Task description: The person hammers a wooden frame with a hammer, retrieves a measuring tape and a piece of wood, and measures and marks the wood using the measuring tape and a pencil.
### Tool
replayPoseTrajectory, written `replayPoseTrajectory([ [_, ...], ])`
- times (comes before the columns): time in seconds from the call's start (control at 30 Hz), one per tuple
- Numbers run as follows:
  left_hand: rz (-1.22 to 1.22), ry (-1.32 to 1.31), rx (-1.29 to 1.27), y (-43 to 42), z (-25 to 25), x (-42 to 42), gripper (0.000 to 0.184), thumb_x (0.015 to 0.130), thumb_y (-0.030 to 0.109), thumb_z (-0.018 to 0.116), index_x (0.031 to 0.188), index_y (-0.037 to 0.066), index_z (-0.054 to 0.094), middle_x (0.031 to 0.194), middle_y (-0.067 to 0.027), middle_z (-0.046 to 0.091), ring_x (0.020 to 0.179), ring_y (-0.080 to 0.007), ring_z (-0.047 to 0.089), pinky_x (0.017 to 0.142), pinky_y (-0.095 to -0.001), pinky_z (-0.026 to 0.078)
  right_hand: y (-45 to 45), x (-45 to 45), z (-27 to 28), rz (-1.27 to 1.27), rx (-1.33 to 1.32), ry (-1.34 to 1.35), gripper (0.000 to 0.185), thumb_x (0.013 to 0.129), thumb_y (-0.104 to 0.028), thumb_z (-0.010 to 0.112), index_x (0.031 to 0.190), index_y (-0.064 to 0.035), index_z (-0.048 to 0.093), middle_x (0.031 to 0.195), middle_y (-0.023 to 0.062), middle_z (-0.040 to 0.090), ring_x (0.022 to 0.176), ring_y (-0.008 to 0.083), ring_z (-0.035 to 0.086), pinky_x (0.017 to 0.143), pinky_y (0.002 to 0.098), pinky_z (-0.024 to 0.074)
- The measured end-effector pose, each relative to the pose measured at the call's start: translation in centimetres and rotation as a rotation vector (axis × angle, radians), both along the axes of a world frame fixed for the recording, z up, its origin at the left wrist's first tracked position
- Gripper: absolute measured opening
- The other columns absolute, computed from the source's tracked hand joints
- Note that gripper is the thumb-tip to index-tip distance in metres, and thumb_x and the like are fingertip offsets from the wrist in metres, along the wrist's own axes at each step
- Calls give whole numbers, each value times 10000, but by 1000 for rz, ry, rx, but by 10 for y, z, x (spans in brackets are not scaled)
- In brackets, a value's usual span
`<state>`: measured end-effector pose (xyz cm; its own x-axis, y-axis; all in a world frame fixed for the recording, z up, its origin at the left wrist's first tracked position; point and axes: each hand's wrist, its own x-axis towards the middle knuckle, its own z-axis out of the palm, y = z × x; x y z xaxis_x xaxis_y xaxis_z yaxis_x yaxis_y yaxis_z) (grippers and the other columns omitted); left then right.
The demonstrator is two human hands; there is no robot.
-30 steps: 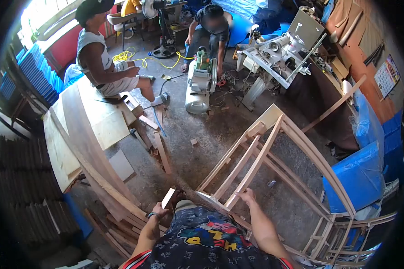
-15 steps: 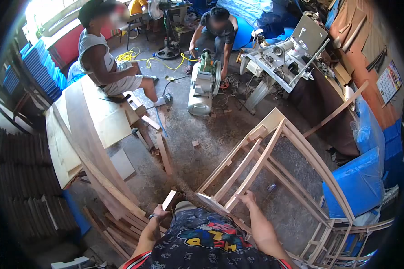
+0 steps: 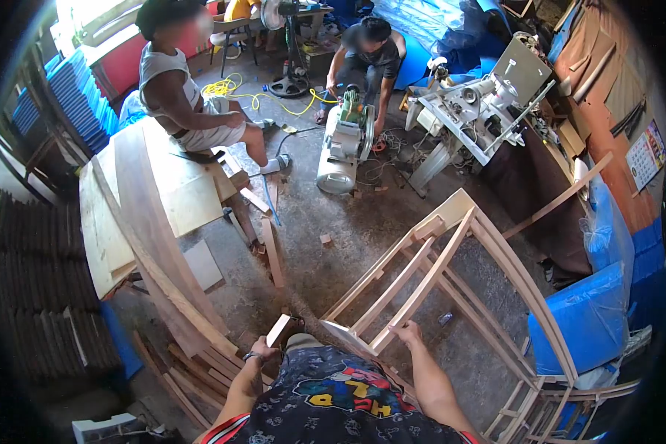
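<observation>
My left hand [image 3: 262, 348] is closed around a short, pale wooden block [image 3: 277, 331], held up just left of my shirt front. On the other side, my right hand [image 3: 407, 333] grips the near end of a rail on a large wooden frame [image 3: 413, 303], its fingers curled over the bar. The frame is built of long rails, cross pieces and slightly curved bars. It stands on the floor to my right. Part of my left fingers is hidden behind the block.
An air compressor [image 3: 338, 181] stands ahead, with a crouching person [image 3: 374, 55] touching it. Another person [image 3: 174, 96] sits on plywood [image 3: 192, 189] at left. A sewing machine table [image 3: 462, 122] stands at right. Wood strips [image 3: 200, 377] lie by my left side.
The view has shifted slightly, so the background sits a little further right and lower. Both hands keep their holds on the block and the frame.
</observation>
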<state>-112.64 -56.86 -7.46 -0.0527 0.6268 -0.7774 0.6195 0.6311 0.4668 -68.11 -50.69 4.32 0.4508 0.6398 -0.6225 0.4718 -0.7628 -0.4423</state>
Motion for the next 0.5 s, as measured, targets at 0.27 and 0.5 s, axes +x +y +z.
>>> replayPoseTrajectory([
  [0.27,1,-3,-2,5,17,1,593,531,339,670,1006,44,472,953,-188,555,907,-314,530,764,-354,428,-5,10,-22,-17,29,47,397,560,-217,755,850,4,595,811,88,606,718,165,558,646,281,434],
  [0.5,62,-46,-65,2,-2,-1,580,552,323,648,1028,44,469,966,-188,553,925,-308,526,774,-346,426,2,-2,3,28,-26,-40,396,556,-228,756,837,4,601,805,91,607,717,171,558,637,284,433],
])
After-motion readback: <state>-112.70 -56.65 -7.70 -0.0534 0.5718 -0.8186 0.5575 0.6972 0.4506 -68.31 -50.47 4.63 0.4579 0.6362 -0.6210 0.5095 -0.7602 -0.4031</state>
